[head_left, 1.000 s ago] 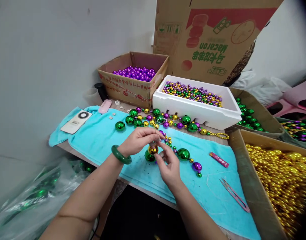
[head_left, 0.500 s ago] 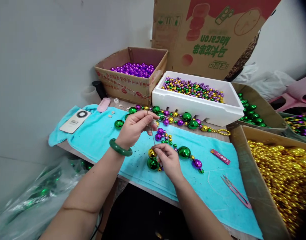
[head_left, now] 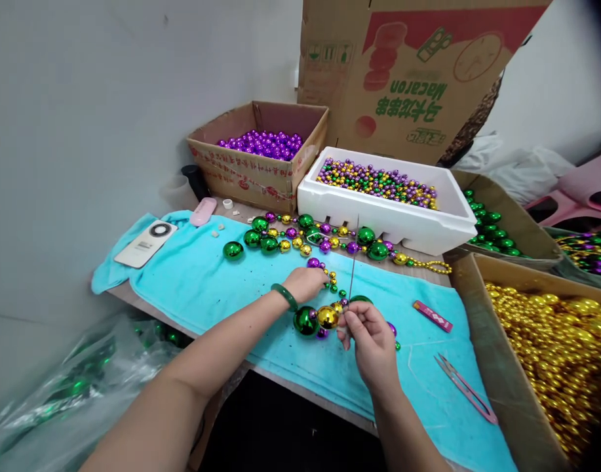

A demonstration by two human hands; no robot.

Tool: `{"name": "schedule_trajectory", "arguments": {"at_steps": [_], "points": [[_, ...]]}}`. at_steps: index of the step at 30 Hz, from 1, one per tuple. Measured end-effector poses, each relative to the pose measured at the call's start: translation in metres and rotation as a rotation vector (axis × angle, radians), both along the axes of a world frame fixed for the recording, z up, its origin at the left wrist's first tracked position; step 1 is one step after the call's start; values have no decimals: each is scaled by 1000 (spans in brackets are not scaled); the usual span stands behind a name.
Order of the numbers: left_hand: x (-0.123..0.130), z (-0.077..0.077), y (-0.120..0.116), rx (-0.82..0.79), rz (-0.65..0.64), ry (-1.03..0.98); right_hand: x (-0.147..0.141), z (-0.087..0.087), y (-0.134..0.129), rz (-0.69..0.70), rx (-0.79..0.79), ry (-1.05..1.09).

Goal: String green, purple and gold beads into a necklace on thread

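My right hand pinches a long thin needle that points upward. Against its fingertips rests a shiny gold bead, with a larger green bead just left of it. My left hand, below a green bangle, reaches down to the small loose beads on the turquoise towel. Its fingers are curled together, and whatever they may hold is hidden. Behind my right hand, another green bead is partly covered.
Finished-looking bead strands lie before a white foam box of mixed beads. Purple beads fill a carton; gold ones fill a box at right. Pink thread snips, a small red packet and a phone lie on the towel.
My left hand has let go of the needle and moved down and right to the small beads. My right hand has moved right, now holding the needle upright, with the gold and green beads shifted along.
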State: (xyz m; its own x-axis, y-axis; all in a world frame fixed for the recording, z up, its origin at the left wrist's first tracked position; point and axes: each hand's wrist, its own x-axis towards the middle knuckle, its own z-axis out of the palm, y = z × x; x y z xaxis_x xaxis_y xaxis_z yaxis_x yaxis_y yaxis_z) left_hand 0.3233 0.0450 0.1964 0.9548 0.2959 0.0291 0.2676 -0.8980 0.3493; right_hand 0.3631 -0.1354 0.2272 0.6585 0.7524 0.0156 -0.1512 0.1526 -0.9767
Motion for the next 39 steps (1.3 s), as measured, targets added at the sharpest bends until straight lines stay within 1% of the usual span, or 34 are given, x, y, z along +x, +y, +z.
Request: {"name": "schedule_trajectory", "arguments": {"at_steps": [3,8,10,12,13,14,15,16,17,18,19,20,21,22,24,26,30,33,36,39], "points": [[6,-2,-5,112,-32,79,3,0,-5,2,-12,21],[5,-3,-11,149,-33,98,7,-8,-4,-18,-21,35],[1,-5,-12,112,-46,83,9,-13,-3,-13,-31,54],[-3,-6,-12,-13,-19,-6,9,-16,-2,-1,-45,70],[-6,-5,-10,-130,32,-86,9,-16,-2,2,-54,73],[-8,-2,-7,-292,109,-181,9,-16,-3,1,-64,73],[-12,2,-4,-498,201,-288,9,-16,-3,-3,-77,71],[-16,8,1,-737,294,-399,9,-16,-3,-6,-95,68],[-20,14,6,-988,371,-510,9,-15,-3,-11,-115,66],[-25,22,11,-1224,423,-613,9,-14,-3,-16,-135,66],[-31,29,15,-1425,446,-709,9,-14,-3,-21,-154,65],[-36,37,19,-1578,452,-791,9,-14,-2,-25,-171,61],[-42,43,23,-1685,454,-854,8,-14,-2,-27,-186,53],[-47,48,26,-1753,458,-897,8,-15,-1,-29,-196,39],[-55,55,28,-1822,472,-942,7,-16,0,-26,-206,6],[-59,56,29,-1849,484,-969,6,-16,1,-19,-209,-18],[-61,55,29,-1871,501,-1000,3,-13,2,-8,-213,-38],[-63,53,29,-1907,486,-998,2,-11,3,-9,-224,-51],[-63,52,29,-1933,479,-1001,1,-11,3,-6,-228,-53],[-63,51,29,-1937,506,-1010,1,-13,4,-3,-225,-49]]}}
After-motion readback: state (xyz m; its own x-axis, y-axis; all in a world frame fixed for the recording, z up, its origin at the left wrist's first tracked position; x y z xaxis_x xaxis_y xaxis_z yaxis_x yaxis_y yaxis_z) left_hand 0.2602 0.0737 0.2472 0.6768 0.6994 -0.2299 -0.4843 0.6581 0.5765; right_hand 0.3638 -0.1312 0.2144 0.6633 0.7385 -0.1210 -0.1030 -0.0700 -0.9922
